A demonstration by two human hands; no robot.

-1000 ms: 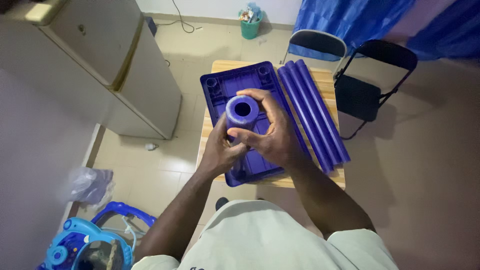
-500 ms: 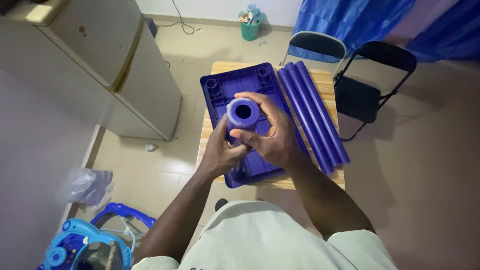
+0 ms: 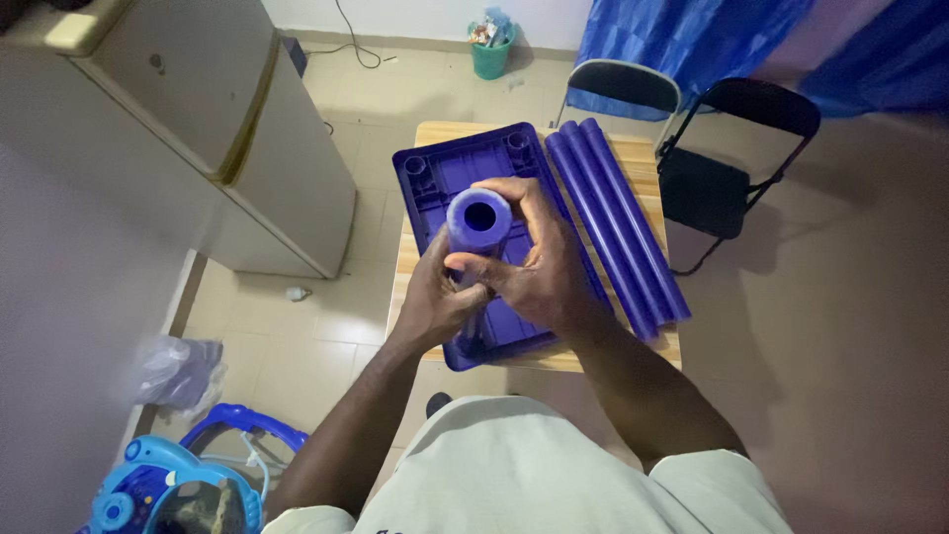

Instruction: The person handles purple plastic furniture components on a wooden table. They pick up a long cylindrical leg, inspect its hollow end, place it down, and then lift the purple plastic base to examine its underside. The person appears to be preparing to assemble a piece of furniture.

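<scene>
Over the table: both hands wrapped tight round the upright purple tube (image 3: 478, 220)
left hand (image 3: 442, 297): gripping low; right hand (image 3: 539, 262): curled on top
hidden: tube's lower end, behind fingers

Purple plastic tube (image 3: 478, 220), purple tray panel (image 3: 450, 173), purple tubes (image 3: 618, 222); wooden tan table (image 3: 647, 156); black folding chairs (image 3: 736, 148); teal bin (image 3: 491, 57); blue curtain (image 3: 682, 40).
</scene>
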